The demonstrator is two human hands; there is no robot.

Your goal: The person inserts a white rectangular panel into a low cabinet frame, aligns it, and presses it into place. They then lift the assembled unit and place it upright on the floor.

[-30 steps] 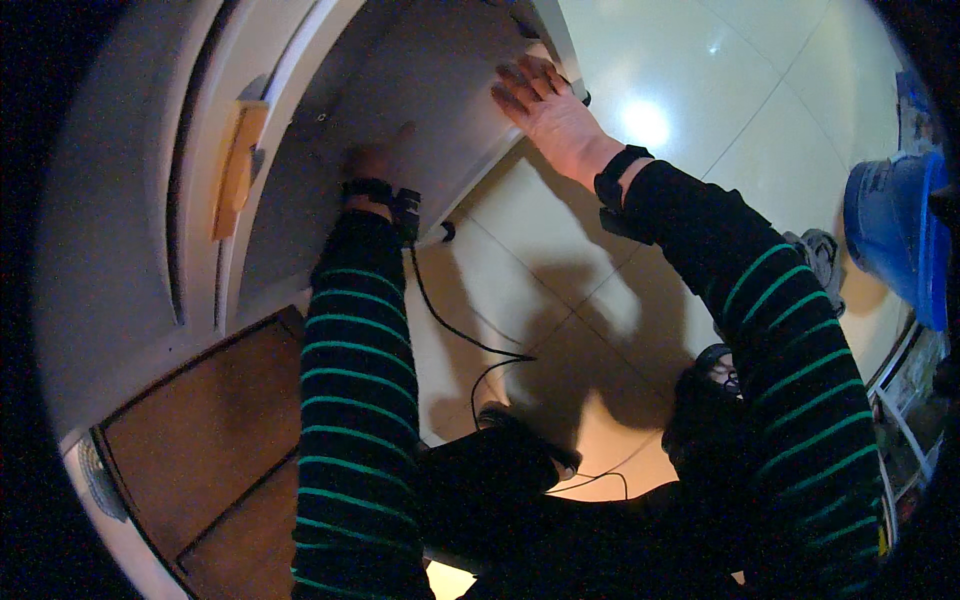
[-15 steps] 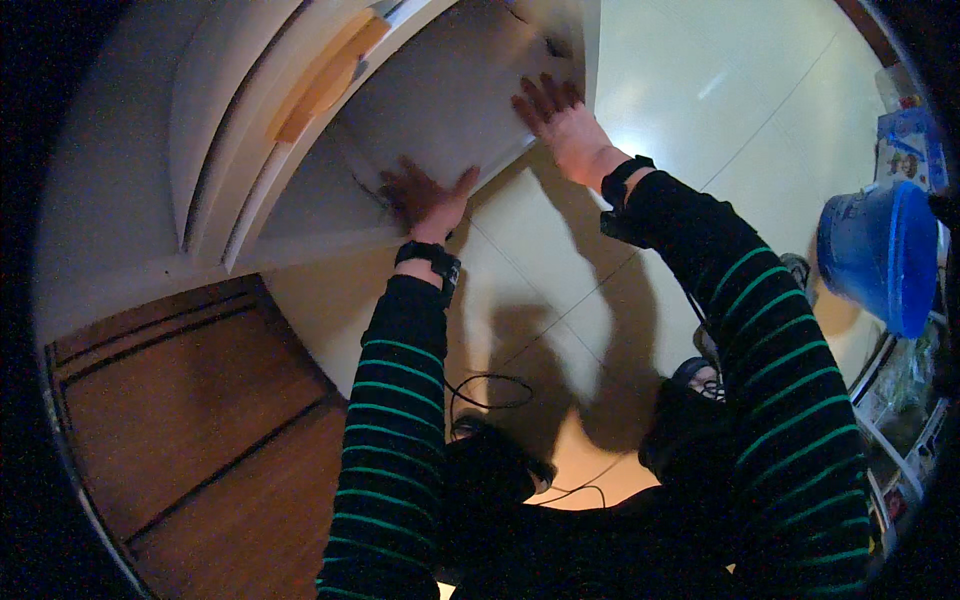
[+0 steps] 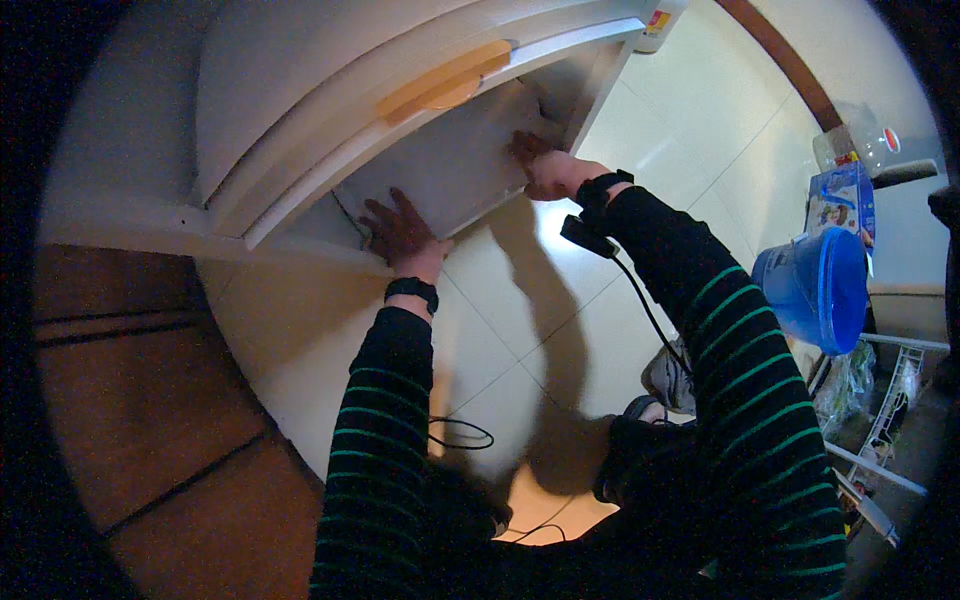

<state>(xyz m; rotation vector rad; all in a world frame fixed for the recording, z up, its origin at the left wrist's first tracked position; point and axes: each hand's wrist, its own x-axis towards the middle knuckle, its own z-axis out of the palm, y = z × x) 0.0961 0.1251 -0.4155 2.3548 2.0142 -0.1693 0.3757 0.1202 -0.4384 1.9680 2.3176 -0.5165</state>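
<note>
Ahead of me is a white cabinet with a light wooden handle on a drawer front. Below that front, a pale flat panel lies within the frame. My left hand is open on the panel's left part, fingers spread, near the lower frame edge. Farther right, my right hand reaches to the panel's right part. Its fingers point inward and are in shadow, apart from the thumb near the edge. No object shows in either hand. Both wrists wear black straps, and a cable hangs from the right one.
A blue bucket stands on the tiled floor at right, by a blue box and a clear jar. A white rack is nearer. Brown wood lies at left. A white bottle stands behind the cabinet.
My view has shifted, so the cabinet's frame, handle and bottle show more. The right hand's fingers look less spread and sit deeper in shadow. Both hands stay at the panel.
</note>
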